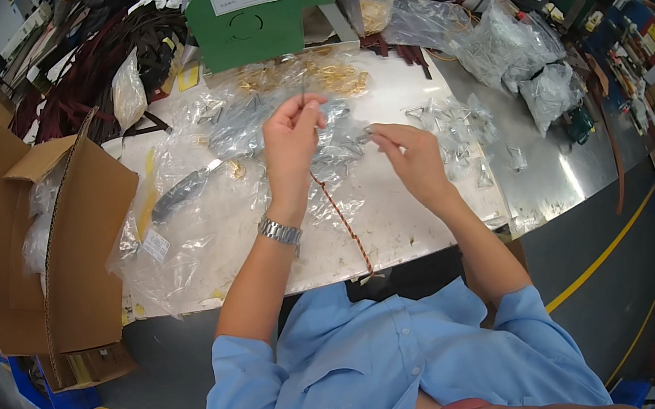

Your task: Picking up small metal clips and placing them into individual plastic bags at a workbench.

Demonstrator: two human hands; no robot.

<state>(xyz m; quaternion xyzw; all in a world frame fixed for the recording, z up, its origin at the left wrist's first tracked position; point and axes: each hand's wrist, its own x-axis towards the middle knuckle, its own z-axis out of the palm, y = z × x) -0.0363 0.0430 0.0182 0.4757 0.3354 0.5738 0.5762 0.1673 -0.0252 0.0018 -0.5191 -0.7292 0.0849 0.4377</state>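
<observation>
My left hand [294,134], with a metal-band watch on its wrist, is raised over the middle of the table, thumb and fingers pinched together. Whatever sits in that pinch is too small to name. To its right, the fingertips of my right hand [413,157] are closed on a small dark metal piece whose shape is unclear. Under both hands lie clear plastic bags [245,127]. A braided orange-brown cord [346,226] runs from beside my left wrist to the table's near edge; its upper end is hidden. Silvery triangular metal rings [484,175] in small clear bags lie right of my right hand.
Gold-coloured metal pieces [341,81] lie before a green machine [249,22]. An open cardboard box [89,253] stands at the left, near dark strips [88,67]. Crumpled plastic bags [504,41] and a grey metal surface [559,187] are at the right.
</observation>
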